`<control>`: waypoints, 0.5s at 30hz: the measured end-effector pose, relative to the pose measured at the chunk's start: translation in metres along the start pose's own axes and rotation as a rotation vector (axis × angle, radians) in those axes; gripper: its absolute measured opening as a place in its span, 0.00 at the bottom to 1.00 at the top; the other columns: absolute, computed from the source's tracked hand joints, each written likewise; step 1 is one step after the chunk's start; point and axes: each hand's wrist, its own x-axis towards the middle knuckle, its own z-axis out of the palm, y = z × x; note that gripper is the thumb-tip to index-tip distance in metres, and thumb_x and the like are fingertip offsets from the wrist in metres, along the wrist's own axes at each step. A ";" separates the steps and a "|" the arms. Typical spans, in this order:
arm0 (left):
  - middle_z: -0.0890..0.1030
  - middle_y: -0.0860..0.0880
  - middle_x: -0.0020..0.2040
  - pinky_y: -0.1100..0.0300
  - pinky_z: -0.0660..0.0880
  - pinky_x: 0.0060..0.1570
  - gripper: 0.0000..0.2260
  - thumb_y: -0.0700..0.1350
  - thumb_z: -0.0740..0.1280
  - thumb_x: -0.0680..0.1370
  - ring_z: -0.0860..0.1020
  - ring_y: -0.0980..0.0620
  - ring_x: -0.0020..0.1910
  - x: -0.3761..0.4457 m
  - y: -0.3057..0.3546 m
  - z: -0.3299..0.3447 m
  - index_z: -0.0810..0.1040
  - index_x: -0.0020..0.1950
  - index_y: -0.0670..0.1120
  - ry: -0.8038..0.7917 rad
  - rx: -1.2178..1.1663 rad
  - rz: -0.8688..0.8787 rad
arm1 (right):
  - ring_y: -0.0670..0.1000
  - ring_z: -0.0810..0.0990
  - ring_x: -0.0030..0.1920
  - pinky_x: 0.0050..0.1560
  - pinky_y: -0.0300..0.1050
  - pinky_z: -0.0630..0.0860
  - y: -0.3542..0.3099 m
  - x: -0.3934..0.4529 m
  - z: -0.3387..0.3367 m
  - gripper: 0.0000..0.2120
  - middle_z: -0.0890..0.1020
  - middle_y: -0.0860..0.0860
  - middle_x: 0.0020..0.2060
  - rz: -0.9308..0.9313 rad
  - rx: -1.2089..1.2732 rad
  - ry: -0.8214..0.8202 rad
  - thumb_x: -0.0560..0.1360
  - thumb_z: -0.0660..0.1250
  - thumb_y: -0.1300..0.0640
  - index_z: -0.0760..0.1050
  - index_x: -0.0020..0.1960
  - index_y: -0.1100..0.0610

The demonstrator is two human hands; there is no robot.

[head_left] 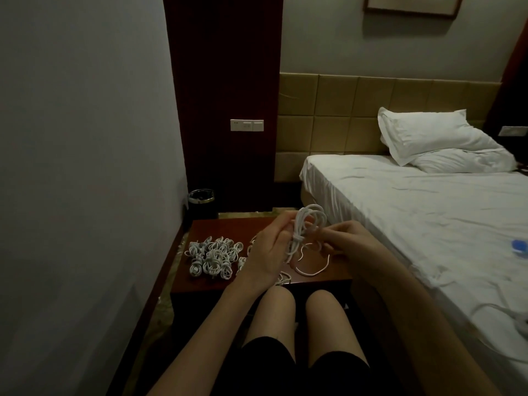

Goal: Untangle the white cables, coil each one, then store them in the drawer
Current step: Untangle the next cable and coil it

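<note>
Between both hands' grip (307,241), a half-coiled white cable (310,224).

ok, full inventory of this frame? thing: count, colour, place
coiled cables: a pile, count unclear, white, left part of the table
cable being coiled: one, white, held above the table, its tail hanging down to the top
loose cables: count unclear, white, table's near edge
table: one, reddish-brown wood, in front of the knees
bin: one, dark with metal rim, floor by the wall
switch panel: one, white, dark wood panel
bed: one, white sheet, right
pillows: two, white, head of bed
blue object: one, on the bed, right edge
hands: left hand and right hand, both gripping the cable
</note>
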 end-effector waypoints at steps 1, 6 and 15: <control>0.77 0.53 0.33 0.53 0.69 0.29 0.13 0.53 0.53 0.78 0.72 0.48 0.28 0.000 0.001 -0.002 0.75 0.57 0.59 -0.022 0.033 0.022 | 0.42 0.65 0.20 0.24 0.32 0.62 0.003 0.001 0.001 0.23 0.70 0.46 0.18 -0.001 -0.004 0.020 0.76 0.68 0.54 0.77 0.22 0.54; 0.82 0.53 0.46 0.50 0.78 0.44 0.13 0.54 0.56 0.80 0.82 0.53 0.43 0.001 -0.001 -0.009 0.76 0.60 0.59 -0.085 0.078 0.019 | 0.43 0.69 0.21 0.25 0.34 0.64 0.008 0.002 0.005 0.24 0.74 0.47 0.19 -0.038 0.009 0.107 0.75 0.70 0.54 0.77 0.21 0.53; 0.83 0.53 0.52 0.60 0.78 0.54 0.11 0.38 0.59 0.82 0.82 0.53 0.54 0.001 0.003 -0.017 0.77 0.60 0.46 -0.214 -0.078 -0.053 | 0.50 0.75 0.31 0.33 0.40 0.69 0.015 0.003 0.002 0.20 0.80 0.52 0.28 0.001 0.085 0.065 0.62 0.73 0.44 0.82 0.38 0.62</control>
